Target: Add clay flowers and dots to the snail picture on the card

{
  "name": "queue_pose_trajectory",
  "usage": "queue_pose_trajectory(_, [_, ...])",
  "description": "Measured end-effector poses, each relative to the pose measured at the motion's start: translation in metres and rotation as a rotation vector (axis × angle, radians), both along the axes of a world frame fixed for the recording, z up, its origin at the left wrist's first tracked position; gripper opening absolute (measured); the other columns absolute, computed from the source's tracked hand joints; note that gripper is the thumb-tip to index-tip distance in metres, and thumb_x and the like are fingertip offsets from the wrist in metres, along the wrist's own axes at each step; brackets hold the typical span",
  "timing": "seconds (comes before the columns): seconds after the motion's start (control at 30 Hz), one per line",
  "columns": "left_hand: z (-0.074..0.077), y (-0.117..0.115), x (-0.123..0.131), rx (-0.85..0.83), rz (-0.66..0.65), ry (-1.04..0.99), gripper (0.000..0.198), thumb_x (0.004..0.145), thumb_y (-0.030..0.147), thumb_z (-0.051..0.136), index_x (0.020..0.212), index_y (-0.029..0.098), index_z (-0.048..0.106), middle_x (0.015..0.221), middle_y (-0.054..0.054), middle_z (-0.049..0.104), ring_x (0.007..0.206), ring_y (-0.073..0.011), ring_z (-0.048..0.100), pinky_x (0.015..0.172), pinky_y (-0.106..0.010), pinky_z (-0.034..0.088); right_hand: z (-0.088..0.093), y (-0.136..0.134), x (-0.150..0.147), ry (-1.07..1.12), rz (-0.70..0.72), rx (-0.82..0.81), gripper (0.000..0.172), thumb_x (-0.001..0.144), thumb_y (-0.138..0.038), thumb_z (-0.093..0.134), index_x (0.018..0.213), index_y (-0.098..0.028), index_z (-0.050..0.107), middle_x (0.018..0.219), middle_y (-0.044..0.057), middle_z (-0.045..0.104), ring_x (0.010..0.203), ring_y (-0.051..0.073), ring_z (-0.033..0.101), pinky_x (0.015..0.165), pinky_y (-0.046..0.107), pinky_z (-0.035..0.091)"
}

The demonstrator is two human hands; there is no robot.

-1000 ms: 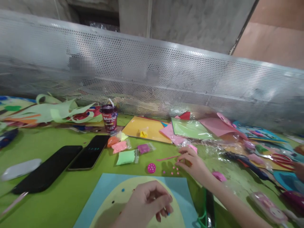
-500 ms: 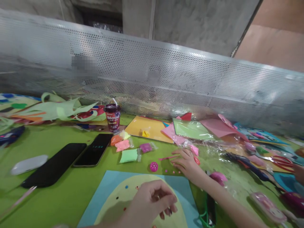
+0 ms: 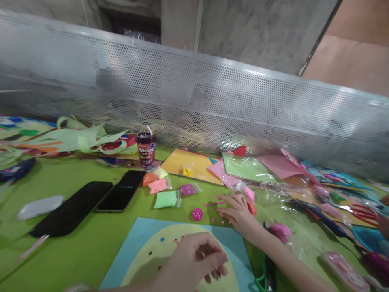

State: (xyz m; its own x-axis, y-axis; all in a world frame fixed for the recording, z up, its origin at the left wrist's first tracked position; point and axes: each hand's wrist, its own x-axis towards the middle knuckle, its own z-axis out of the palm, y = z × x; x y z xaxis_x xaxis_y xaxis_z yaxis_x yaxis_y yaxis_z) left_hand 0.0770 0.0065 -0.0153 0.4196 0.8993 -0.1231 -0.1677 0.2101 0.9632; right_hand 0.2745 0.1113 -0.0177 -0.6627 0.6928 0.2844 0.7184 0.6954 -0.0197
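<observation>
My left hand (image 3: 197,259) hovers palm inward over a pale yellow round shape (image 3: 158,247) on a light blue sheet (image 3: 133,239). Its fingers curl toward the thumb; anything between them is too small to make out. Small blue, black and red dots lie on the yellow shape. My right hand (image 3: 237,211) rests beyond the sheet, fingers spread, its fingertips beside a thin pink stick (image 3: 214,203). A red piece (image 3: 252,208) shows by its far side. A magenta dotted disc (image 3: 197,214) lies left of that hand, and tiny pink dots are near its fingers.
Two black phones (image 3: 123,192) and a white case (image 3: 40,207) lie left. A drink cup (image 3: 146,152) stands behind clay packets (image 3: 165,199). Coloured sheets (image 3: 246,167), scissors (image 3: 363,214) and plastic wrappers fill the right. A perforated metal panel (image 3: 212,93) runs behind.
The view has shifted slightly. My right hand's fingers have moved a little beside the pink stick, and more of the red piece shows. My left hand keeps its curled pose.
</observation>
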Motion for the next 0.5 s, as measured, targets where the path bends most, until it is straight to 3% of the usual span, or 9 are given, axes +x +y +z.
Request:
queue_pose_trajectory(0.2, [0.0039, -0.0016, -0.0011, 0.001, 0.008, 0.032, 0.018, 0.075, 0.032, 0.061, 0.073, 0.014, 0.058, 0.066, -0.003, 0.067, 0.053, -0.0082, 0.055, 0.050, -0.019, 0.042, -0.0041, 0.0019, 0.0007, -0.098, -0.003, 0.011, 0.023, 0.085, -0.021, 0.054, 0.101, -0.030, 0.069, 0.127, 0.004, 0.055, 0.113, 0.029, 0.046, 0.093, 0.048, 0.036])
queue_pose_trajectory(0.5, [-0.0024, 0.0004, -0.0006, 0.011, 0.007, 0.018, 0.019, 0.075, 0.033, 0.061, 0.074, 0.014, 0.058, 0.065, -0.003, 0.067, 0.052, -0.0083, 0.055, 0.049, -0.019, 0.042, -0.0020, 0.0001, 0.0004, -0.107, -0.018, -0.033, 0.032, 0.082, -0.014, 0.052, 0.105, -0.029, 0.068, 0.130, 0.005, 0.052, 0.115, 0.029, 0.044, 0.094, 0.049, 0.033])
